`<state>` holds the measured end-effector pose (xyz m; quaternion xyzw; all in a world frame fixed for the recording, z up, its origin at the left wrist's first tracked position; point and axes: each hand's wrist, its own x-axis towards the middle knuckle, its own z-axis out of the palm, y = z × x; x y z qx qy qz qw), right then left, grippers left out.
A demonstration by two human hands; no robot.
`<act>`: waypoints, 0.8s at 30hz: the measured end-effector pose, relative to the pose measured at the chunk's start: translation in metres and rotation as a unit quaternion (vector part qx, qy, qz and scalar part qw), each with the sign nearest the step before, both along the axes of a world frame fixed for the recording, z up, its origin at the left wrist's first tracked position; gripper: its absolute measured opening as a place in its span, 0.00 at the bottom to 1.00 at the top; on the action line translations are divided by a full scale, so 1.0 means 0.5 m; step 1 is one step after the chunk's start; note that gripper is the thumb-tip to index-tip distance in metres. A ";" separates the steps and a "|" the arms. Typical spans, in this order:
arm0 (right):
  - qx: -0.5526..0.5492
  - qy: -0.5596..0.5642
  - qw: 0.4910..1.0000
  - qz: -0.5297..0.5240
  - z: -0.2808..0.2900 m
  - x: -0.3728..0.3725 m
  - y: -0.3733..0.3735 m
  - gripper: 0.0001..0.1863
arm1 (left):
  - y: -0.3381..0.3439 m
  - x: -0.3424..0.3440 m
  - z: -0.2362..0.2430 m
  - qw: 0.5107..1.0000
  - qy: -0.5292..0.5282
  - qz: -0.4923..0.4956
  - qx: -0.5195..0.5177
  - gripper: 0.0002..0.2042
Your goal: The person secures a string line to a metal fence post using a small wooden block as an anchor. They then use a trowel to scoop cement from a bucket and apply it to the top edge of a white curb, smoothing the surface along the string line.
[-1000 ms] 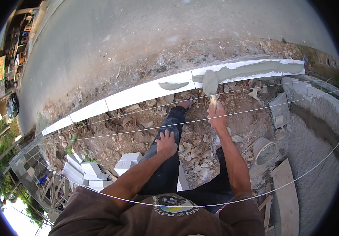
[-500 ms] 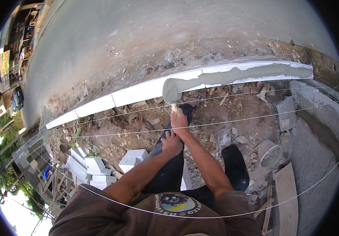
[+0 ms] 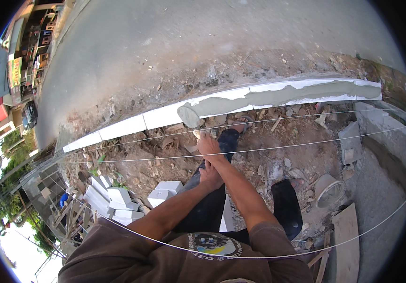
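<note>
Right hand [image 3: 209, 145] grips a trowel handle; left hand [image 3: 211, 175] rests open on the knee. Keep the mortar bed [image 3: 278, 95] even along the white blocks [image 3: 165, 116].

This is an outdoor building site beside a paved road [image 3: 174, 42]. A low course of white blocks [image 3: 132, 126] carries a fresh band of grey mortar [image 3: 278, 94], with taut guide strings [image 3: 278, 148] stretched across rubble-strewn dirt [image 3: 132, 170]. Spare white blocks [image 3: 113, 198] lie stacked nearby, beside a round bucket [image 3: 328, 190] and wooden boards [image 3: 347, 240].
</note>
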<state>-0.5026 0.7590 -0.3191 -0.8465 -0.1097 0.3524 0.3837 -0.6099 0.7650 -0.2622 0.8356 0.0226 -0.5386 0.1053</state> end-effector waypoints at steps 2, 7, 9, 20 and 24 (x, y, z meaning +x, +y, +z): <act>0.011 -0.008 1.000 0.024 -0.026 0.002 -0.027 0.17 | -0.014 0.034 0.028 0.999 0.022 0.019 0.034 0.35; 0.021 0.001 0.995 0.100 -0.013 0.017 -0.128 0.17 | -0.039 0.067 0.075 0.996 0.011 0.043 0.073 0.33; 0.006 -0.029 0.993 0.118 -0.006 0.004 -0.175 0.20 | -0.045 0.061 0.071 0.996 0.006 0.035 0.081 0.33; -0.054 -0.019 0.996 0.068 0.053 -0.006 -0.358 0.27 | -0.068 0.045 0.072 0.996 -0.024 -0.012 0.088 0.33; -0.080 -0.080 0.994 -0.010 0.026 0.018 -0.317 0.27 | -0.066 0.049 0.069 0.996 -0.026 -0.009 0.084 0.32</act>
